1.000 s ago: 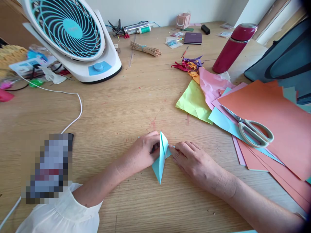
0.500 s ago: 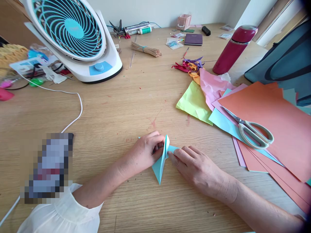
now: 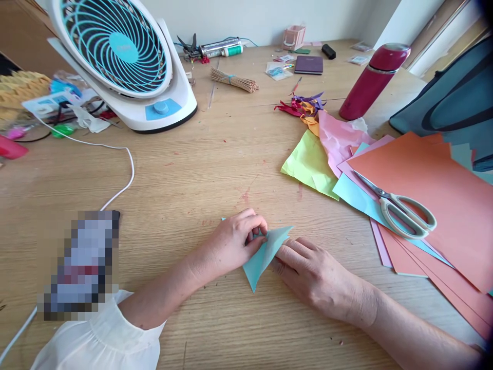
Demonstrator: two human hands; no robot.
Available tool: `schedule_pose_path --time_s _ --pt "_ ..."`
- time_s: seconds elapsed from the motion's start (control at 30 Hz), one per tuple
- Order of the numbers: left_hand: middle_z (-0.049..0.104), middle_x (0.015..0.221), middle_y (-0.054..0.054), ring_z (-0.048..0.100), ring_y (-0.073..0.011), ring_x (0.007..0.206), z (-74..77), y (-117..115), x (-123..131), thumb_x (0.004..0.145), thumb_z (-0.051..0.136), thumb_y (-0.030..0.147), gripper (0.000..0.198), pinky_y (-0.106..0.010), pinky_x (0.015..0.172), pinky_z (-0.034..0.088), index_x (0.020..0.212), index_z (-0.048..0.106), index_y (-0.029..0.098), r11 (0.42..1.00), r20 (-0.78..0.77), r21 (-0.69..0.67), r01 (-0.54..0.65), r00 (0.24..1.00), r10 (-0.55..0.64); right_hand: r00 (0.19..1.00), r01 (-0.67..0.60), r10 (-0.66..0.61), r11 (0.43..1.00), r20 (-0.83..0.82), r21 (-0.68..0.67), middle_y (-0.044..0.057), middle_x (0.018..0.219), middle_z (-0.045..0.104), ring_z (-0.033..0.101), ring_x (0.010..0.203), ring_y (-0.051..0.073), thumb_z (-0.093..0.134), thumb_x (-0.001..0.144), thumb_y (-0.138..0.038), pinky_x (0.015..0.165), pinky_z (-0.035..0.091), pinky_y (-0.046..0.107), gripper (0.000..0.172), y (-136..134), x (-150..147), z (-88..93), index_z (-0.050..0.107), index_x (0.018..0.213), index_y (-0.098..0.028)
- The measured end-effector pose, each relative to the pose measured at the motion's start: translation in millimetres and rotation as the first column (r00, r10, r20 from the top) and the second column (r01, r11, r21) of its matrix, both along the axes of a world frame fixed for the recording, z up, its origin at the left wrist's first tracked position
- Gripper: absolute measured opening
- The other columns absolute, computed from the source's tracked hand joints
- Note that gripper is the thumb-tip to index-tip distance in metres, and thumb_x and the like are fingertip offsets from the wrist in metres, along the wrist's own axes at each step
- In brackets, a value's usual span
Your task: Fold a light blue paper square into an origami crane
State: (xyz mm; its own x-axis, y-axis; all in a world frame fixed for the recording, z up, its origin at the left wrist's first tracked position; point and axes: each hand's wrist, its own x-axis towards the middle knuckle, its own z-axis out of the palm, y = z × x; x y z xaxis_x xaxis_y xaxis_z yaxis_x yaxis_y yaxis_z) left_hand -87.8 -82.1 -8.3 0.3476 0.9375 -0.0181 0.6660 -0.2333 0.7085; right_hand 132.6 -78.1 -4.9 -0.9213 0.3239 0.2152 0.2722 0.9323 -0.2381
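A folded piece of light blue paper (image 3: pixel 256 270) lies on the wooden table (image 3: pixel 185 190), between my two hands. My left hand (image 3: pixel 233 241) pinches its upper left part, thumb and forefinger closed near the crease. One flap of the paper leans over to the right, its tip by the right knuckles. My right hand (image 3: pixel 318 272) is closed at the paper's right edge, with its fingertips hidden beneath that flap. Nearest to the right hand are scissors (image 3: pixel 408 215) with pale handles, resting on sheets of coloured paper (image 3: pixel 423 169).
A white and blue fan (image 3: pixel 165 110) stands at the back left. A blurred-out phone (image 3: pixel 82 262) with a white cable lies on the left. Crumpled yellow-green paper (image 3: pixel 310 167), a dark red flask (image 3: pixel 373 82) and a blue-grey bag (image 3: pixel 458 97) are on the right.
The blue paper's flap, upright before, now leans right over the right fingers. My right fingertips have gone from the paper's top to underneath the flap. My left hand keeps its pinch.
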Motion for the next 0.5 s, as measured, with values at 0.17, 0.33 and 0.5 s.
schedule_pose_path --time_s 0.17,0.33,0.5 --pt "0.058 0.091 0.003 0.058 -0.0078 0.068 4.9 -2 1 0.087 0.064 0.014 0.009 -0.021 0.062 0.043 0.093 0.062 0.021 1.000 -0.054 -0.019 0.005 0.999 -0.006 0.991 -0.021 0.023 1.000 -0.132 0.016 0.005 0.078 0.056 0.046 0.068 0.018 0.044 0.095 -0.006 0.058 0.038 0.034 0.024 -1 2 -3.2 0.063 0.082 -0.014" --pt "0.059 0.100 0.002 0.060 -0.0081 0.069 6.0 -10 6 0.086 0.065 0.014 0.014 -0.022 0.059 0.045 0.098 0.062 0.021 0.996 -0.166 0.085 -0.005 0.986 0.019 0.929 -0.206 0.196 0.979 -0.315 0.003 0.000 0.060 0.053 0.043 0.053 0.015 0.048 0.095 -0.012 0.047 0.031 0.033 0.020 -15 -2 7.3 0.067 0.089 -0.011" --pt "0.067 0.116 -0.003 0.063 -0.0184 0.094 -0.4 -25 9 0.096 0.049 0.013 0.022 -0.030 0.077 0.054 0.111 0.065 0.019 0.894 -0.316 0.410 0.183 0.948 -0.050 0.889 -0.283 0.166 0.932 -0.426 -0.225 -0.003 0.060 0.059 0.053 0.054 0.011 0.029 0.107 -0.025 0.055 0.046 0.026 0.036 -26 -3 41.6 0.063 0.112 -0.017"
